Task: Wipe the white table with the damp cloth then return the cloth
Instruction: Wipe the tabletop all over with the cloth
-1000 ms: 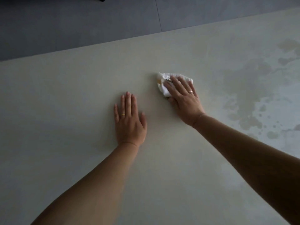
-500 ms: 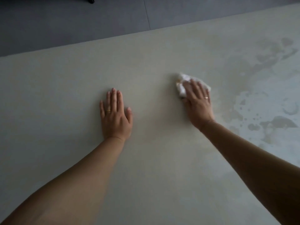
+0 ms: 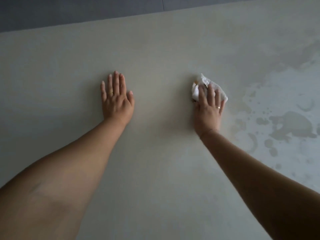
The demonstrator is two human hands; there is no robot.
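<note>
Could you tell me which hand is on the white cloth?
The right hand; its fingers press the crumpled white cloth, whereas the left hand lies flat on bare white table.

A single head-worn wide-angle camera looks forward and steeply down, close over the white table (image 3: 155, 49), its far edge meeting grey floor (image 3: 69, 13) at top.

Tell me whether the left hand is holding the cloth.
No, the left hand lies flat on the table, apart from the cloth, which is under the right hand.
</note>
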